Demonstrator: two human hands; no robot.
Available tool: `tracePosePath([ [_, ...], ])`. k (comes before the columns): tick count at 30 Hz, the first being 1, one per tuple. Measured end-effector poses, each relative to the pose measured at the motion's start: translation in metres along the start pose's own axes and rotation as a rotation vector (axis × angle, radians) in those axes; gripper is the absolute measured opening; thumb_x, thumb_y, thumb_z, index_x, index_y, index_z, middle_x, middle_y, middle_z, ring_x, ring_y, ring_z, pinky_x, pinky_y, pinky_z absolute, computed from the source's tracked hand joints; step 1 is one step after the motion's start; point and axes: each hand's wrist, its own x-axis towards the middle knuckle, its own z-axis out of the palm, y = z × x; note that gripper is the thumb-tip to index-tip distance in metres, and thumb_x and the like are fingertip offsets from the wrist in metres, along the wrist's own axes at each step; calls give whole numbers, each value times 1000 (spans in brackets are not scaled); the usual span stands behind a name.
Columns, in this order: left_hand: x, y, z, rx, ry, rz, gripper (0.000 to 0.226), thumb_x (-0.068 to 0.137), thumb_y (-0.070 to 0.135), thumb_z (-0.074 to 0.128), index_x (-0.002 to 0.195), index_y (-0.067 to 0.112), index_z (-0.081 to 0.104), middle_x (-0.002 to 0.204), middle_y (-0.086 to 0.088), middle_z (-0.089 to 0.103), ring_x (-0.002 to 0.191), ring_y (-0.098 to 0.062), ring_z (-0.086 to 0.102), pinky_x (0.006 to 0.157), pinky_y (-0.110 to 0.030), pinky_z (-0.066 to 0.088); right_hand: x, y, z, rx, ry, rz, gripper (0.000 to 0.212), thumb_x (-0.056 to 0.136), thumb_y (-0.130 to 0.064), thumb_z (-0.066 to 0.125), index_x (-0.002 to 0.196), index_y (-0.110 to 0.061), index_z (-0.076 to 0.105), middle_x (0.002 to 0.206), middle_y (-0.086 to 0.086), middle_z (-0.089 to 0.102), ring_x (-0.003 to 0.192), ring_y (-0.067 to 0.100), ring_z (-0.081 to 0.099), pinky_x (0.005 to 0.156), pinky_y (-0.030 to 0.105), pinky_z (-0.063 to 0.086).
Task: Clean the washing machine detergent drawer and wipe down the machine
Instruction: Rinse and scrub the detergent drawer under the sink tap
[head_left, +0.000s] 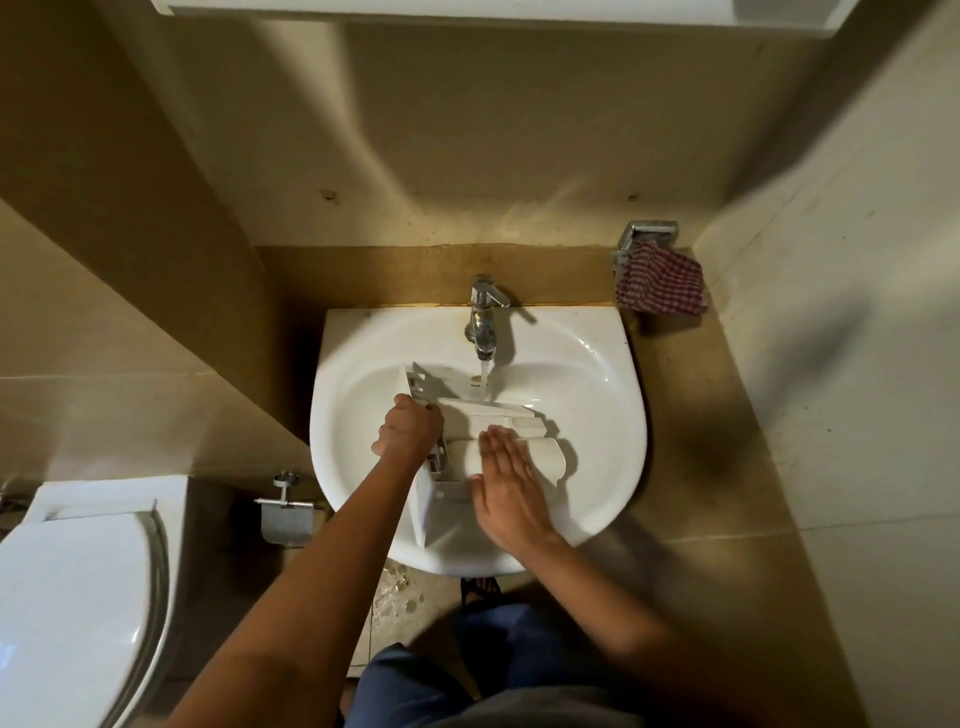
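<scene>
The detergent drawer, a boxy piece of white moulded plastic with thin upright walls and rounded compartment edges, lay in the bowl of the sink, a glossy white ceramic basin with a curved front rim. A chrome tap with a lever handle stood at the back of the basin, and a thin stream of water fell from it onto the far edge of the drawer. The left hand gripped the drawer's left side, its fingers curled round the plastic wall. The right hand lay flat on the drawer's near part, fingers straight and close together, pressing on the smooth white surface. A red-and-white checked cloth, soft and crumpled, hung from a shiny metal holder on the beige tiled wall to the right. To the left stood a white toilet with a smooth lid, and beside it a metal paper holder. Counted: one drawer, one sink, one tap, one cloth, two hands, both on the drawer.
</scene>
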Motion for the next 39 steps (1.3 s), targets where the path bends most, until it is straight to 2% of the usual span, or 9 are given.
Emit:
tracePosePath([
  [4,0,-1,-1,-3,-2,6,45,94,32,42,131,6,41,132,-17,53,121,-36,50,103,-46,40,1,24,-5,1,-2,-146,54,96,-31,30,142,-5,40,147,10,41,138,22,37,117,35,19],
  [13,-3,0,0,-3,15,4,45,94,32,44,131,6,41,132,-18,53,121,-36,50,103,-45,41,15,1,-11,67,-195,427,79,86,-42,1,148,7,7,156,26,5,146,34,0,119,43,-6],
  [18,-4,1,0,-2,15,-1,45,94,32,45,130,6,41,131,-18,54,120,-36,51,103,-45,41,3,-25,-2,28,-27,-103,61,93,-23,33,147,4,22,154,23,21,145,36,13,118,44,-2],
  [20,-5,1,0,-8,12,0,45,94,32,45,130,5,41,131,-18,53,120,-36,51,103,-45,41,3,-17,-3,281,121,-186,47,89,-16,45,133,0,51,137,19,51,129,30,48,114,38,25],
  [22,-5,1,0,-22,4,3,45,94,32,44,130,5,41,131,-19,53,120,-37,52,102,-46,42,17,-8,-15,705,185,23,25,86,-2,55,106,-5,70,105,11,71,92,22,68,88,23,52],
  [25,-5,3,0,-34,9,-5,44,94,32,42,129,6,41,131,-20,53,119,-37,52,102,-47,42,66,10,-38,1286,168,528,13,87,-2,59,81,-10,68,82,7,69,80,24,65,76,31,56],
  [28,-4,1,1,-41,20,-18,44,94,33,44,129,6,42,130,-19,54,119,-37,52,102,-47,42,112,14,-46,1766,-85,825,19,98,-11,48,86,-3,61,85,11,64,80,22,63,69,26,55],
  [36,1,-2,4,-23,28,-29,42,96,36,41,127,7,42,128,-18,54,118,-37,52,101,-46,41,154,7,-45,2070,-90,1030,21,98,-5,45,81,1,55,50,9,64,43,16,64,45,19,53],
  [39,1,-2,5,-21,32,-24,42,96,36,41,127,7,43,129,-18,55,118,-37,52,101,-46,42,159,5,-47,2131,-128,1030,26,99,-6,36,80,-3,53,47,7,60,48,15,60,49,19,48],
])
